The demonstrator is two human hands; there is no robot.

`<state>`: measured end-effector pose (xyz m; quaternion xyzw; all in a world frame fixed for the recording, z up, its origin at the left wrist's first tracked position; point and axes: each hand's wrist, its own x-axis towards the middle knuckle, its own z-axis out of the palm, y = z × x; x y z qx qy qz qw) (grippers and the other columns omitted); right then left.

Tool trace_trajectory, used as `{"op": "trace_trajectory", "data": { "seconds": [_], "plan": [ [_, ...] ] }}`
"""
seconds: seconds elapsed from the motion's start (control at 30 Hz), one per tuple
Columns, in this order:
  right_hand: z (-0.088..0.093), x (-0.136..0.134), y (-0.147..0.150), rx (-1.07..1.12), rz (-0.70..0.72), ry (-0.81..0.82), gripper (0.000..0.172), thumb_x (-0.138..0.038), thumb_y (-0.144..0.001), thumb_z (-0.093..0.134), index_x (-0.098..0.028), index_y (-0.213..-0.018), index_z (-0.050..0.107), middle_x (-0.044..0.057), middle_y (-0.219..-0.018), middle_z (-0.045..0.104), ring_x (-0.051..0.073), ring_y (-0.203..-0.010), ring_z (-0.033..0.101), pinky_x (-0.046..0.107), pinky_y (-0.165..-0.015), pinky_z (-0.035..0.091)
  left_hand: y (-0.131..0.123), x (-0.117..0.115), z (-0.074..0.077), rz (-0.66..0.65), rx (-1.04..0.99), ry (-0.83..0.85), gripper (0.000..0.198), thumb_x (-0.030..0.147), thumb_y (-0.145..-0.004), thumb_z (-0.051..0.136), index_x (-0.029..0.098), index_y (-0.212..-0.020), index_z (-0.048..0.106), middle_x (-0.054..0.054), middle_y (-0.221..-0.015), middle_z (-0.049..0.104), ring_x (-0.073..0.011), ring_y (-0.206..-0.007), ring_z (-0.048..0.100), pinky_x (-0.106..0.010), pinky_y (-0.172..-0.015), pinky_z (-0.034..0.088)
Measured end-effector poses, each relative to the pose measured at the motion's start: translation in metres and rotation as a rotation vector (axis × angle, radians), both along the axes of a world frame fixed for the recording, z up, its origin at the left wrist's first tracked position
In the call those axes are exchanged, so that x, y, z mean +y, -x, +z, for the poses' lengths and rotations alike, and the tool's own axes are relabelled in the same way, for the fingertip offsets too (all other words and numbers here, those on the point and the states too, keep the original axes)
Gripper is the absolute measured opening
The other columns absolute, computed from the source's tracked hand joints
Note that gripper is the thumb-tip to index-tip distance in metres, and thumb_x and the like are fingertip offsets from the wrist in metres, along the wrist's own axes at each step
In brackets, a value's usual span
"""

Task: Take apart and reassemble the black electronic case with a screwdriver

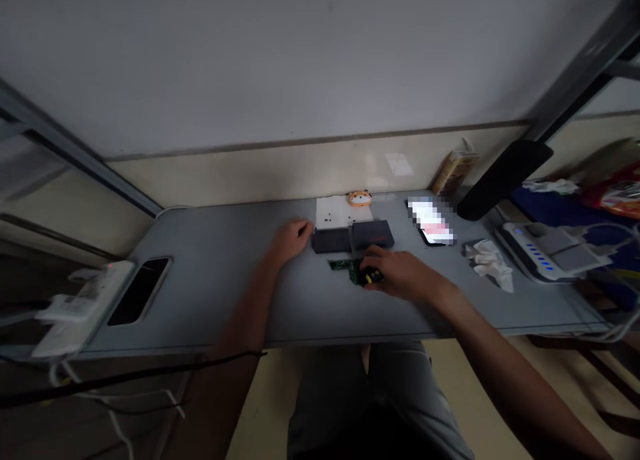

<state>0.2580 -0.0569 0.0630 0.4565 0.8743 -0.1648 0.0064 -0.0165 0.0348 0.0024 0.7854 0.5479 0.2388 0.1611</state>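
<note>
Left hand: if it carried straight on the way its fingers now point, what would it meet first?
Most likely the left-hand dark case. The fingertips of the left hand are at its left end; whether they already touch is unclear. The white sheet lies just behind.

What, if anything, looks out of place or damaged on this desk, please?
The crumpled tissue to the right of the lit phone looks out of place, like litter beside the work. The green board at the right hand is bare, with no housing around it. I see no spill or obvious damage.
</note>
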Motion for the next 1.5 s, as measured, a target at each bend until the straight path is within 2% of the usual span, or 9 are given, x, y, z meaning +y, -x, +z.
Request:
{"op": "trace_trajectory", "data": {
  "seconds": [0.13,0.2,0.37,0.57,0.9,1.1,1.27,1.4,1.5],
  "plan": [
    [0.018,0.027,0.003,0.156,-0.032,-0.145,0.032,-0.039,-0.089,0.069,-0.030,-0.120,0.070,0.005,-0.130,0.065,0.021,-0.090,0.071,0.032,-0.074,0.049,0.010,0.001,0.003,0.029,0.024,0.023,0.018,0.031,-0.091,0.053,0.020,-0.082,0.064,-0.002,-0.071,0.061,-0.0170,-0.066,0.056,-0.028,-0.065,0.042],
    [0.024,0.045,0.010,0.100,-0.082,-0.187,0.034,-0.037,-0.089,0.069,-0.029,-0.122,0.070,0.005,-0.132,0.065,0.022,-0.090,0.070,0.031,-0.073,0.047,0.009,0.001,0.003,0.022,0.034,0.031,0.013,0.028,-0.088,0.057,0.020,-0.089,0.068,-0.001,-0.071,0.062,-0.0167,-0.065,0.056,-0.027,-0.064,0.043],
    [0.022,0.074,0.028,-0.048,-0.016,-0.116,0.030,-0.031,-0.085,0.070,-0.025,-0.114,0.075,0.008,-0.127,0.068,0.023,-0.089,0.070,0.031,-0.068,0.043,-0.002,-0.003,0.003,-0.029,0.047,0.015,0.016,0.021,-0.086,0.058,0.020,-0.094,0.071,-0.002,-0.077,0.064,-0.0169,-0.070,0.059,-0.028,-0.068,0.046],
    [0.006,0.077,0.027,0.011,-0.019,-0.099,0.030,-0.031,-0.085,0.070,-0.028,-0.114,0.075,0.005,-0.127,0.068,0.021,-0.087,0.070,0.030,-0.071,0.045,-0.007,-0.005,0.004,-0.074,0.076,-0.028,0.017,0.015,-0.086,0.054,0.020,-0.090,0.071,-0.005,-0.087,0.067,-0.0190,-0.079,0.062,-0.030,-0.074,0.048],
    [-0.007,0.074,0.025,0.022,-0.028,-0.095,0.035,-0.037,-0.086,0.073,-0.032,-0.121,0.071,0.003,-0.129,0.069,0.025,-0.095,0.072,0.032,-0.072,0.047,-0.007,-0.005,0.011,-0.138,0.235,-0.096,0.015,0.014,-0.085,0.054,0.019,-0.079,0.067,-0.004,-0.073,0.064,-0.0200,-0.074,0.061,-0.033,-0.078,0.049],
    [-0.013,0.073,0.025,0.005,0.003,-0.073,0.038,-0.034,-0.084,0.077,-0.029,-0.121,0.070,0.006,-0.128,0.069,0.024,-0.092,0.073,0.031,-0.070,0.049,-0.006,-0.009,0.016,-0.152,0.294,-0.086,0.013,0.018,-0.085,0.055,0.019,-0.086,0.068,-0.005,-0.078,0.067,-0.0212,-0.077,0.064,-0.034,-0.081,0.050],
    [-0.011,0.077,0.012,0.446,-0.049,-0.171,0.016,-0.032,-0.089,0.065,-0.026,-0.102,0.071,0.004,-0.113,0.074,0.021,-0.090,0.072,0.031,-0.075,0.051,-0.004,-0.011,0.020,-0.109,0.251,-0.085,0.016,0.019,-0.086,0.056,0.021,-0.095,0.070,-0.006,-0.090,0.071,-0.0229,-0.087,0.067,-0.037,-0.089,0.052],
    [-0.004,0.080,0.006,1.185,-0.424,-0.436,0.022,-0.037,-0.095,0.049,-0.023,-0.084,0.062,0.001,-0.076,0.069,0.017,-0.069,0.066,0.032,-0.069,0.051,-0.015,-0.019,0.020,-0.077,0.155,-0.179,0.026,0.028,-0.092,0.058,0.022,-0.115,0.068,-0.010,-0.112,0.070,-0.0275,-0.107,0.066,-0.043,-0.099,0.050],
    [-0.005,0.085,0.006,1.372,-0.659,-0.474,0.037,-0.047,-0.097,0.040,-0.023,-0.074,0.056,0.000,-0.068,0.061,0.016,-0.064,0.058,0.030,-0.062,0.046,-0.029,-0.026,0.012,-0.220,0.123,-0.127,0.048,0.040,-0.091,0.066,0.027,-0.136,0.059,-0.010,-0.135,0.064,-0.0305,-0.124,0.060,-0.047,-0.109,0.045]
  ]
}}
